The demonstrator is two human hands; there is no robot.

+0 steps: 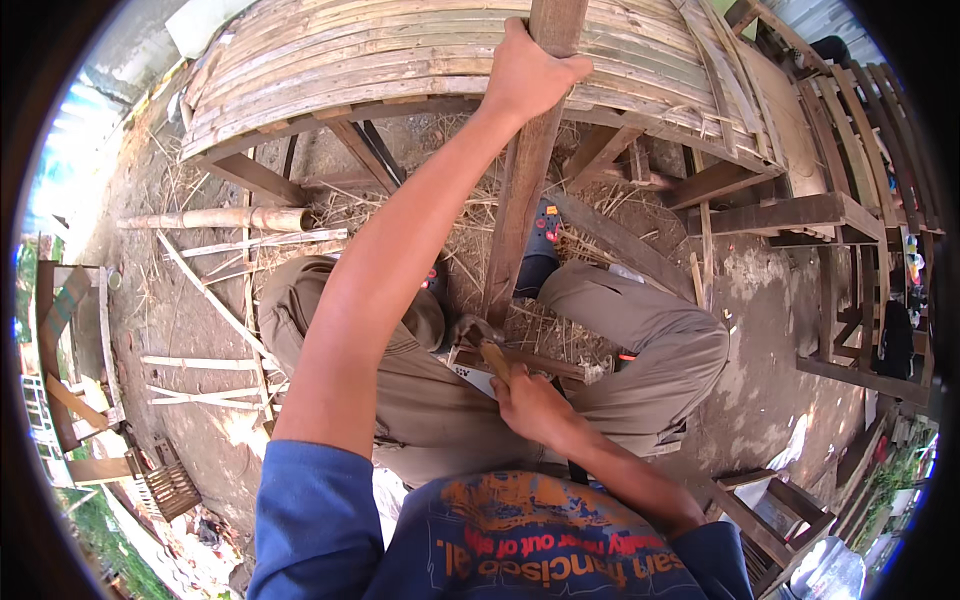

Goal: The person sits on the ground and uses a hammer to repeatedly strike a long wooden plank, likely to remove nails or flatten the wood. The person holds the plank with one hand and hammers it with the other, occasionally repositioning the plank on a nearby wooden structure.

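My left hand [530, 75] is stretched out far ahead and grips a long upright wooden plank [520, 200] near its top. The plank runs down between my knees to the straw-covered ground. My right hand [530, 405] is close to my lap, closed round the wooden handle of a hammer [490, 355] whose metal head sits by the foot of the plank. A flat saw blade [470, 378] lies just under the hammer. I sit with both legs bent, in khaki trousers.
A curved bamboo-slat bench [400, 60] on a timber frame stands in front. A bamboo pole [215, 218] and loose strips lie at left. Wooden frames [840, 220] crowd the right; a stool [770, 510] stands at lower right.
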